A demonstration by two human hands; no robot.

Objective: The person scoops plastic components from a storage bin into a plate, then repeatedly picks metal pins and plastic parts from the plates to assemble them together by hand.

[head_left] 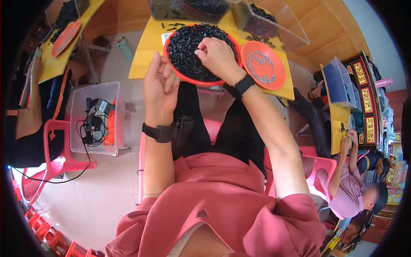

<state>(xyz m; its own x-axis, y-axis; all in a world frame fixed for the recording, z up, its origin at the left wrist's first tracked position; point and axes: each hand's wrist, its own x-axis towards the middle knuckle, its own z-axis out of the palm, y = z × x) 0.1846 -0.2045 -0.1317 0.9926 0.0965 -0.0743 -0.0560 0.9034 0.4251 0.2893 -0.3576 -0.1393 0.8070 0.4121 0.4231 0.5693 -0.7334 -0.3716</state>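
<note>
A round red basin full of small black plastic pieces stands on a yellow table in front of me. Over its right half, my right hand has thumb and fingers pinched together; anything between them is too small to make out. My left hand is raised beside the basin's left rim, palm up, with its fingers curled in. What those fingers hold, if anything, does not show. Right of the basin lies an orange-red plate with small silvery metal pieces spread mostly in a ring.
Clear bins of black parts stand along the table's far side. A clear plastic tub with cables and a power adapter sits on the floor to my left, near a pink chair. Other people work at tables on both sides.
</note>
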